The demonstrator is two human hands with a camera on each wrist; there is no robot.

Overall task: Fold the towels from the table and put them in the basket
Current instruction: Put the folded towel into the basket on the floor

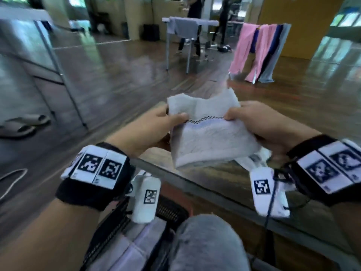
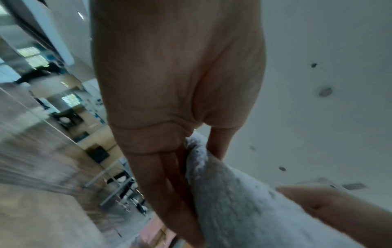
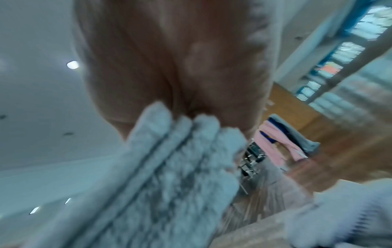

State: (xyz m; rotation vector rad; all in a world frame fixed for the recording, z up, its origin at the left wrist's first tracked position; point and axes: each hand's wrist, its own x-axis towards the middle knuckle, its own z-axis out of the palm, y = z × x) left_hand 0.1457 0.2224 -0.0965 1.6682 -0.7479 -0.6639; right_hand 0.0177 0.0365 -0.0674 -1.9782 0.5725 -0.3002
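A small white towel [image 1: 207, 133] with a dark stitched band is held up in the air, folded into layers. My left hand [image 1: 156, 124] pinches its left edge between thumb and fingers, and my right hand [image 1: 259, 122] pinches the right edge. In the left wrist view the towel [image 2: 233, 209] runs between my fingers [image 2: 169, 184] and thumb. The right wrist view shows several folded layers of the towel [image 3: 169, 167] against my palm. A dark basket [image 1: 172, 209] with some pale cloth [image 1: 132, 249] lies below my left wrist, by my knee.
The table edge [image 1: 195, 178] runs diagonally under my hands, with another white cloth [image 1: 252, 157] on it. A drying rack with pink and grey towels [image 1: 256, 51] stands at the back right. Slippers [image 1: 21, 124] lie on the floor at left. People stand by a far table [image 1: 187, 22].
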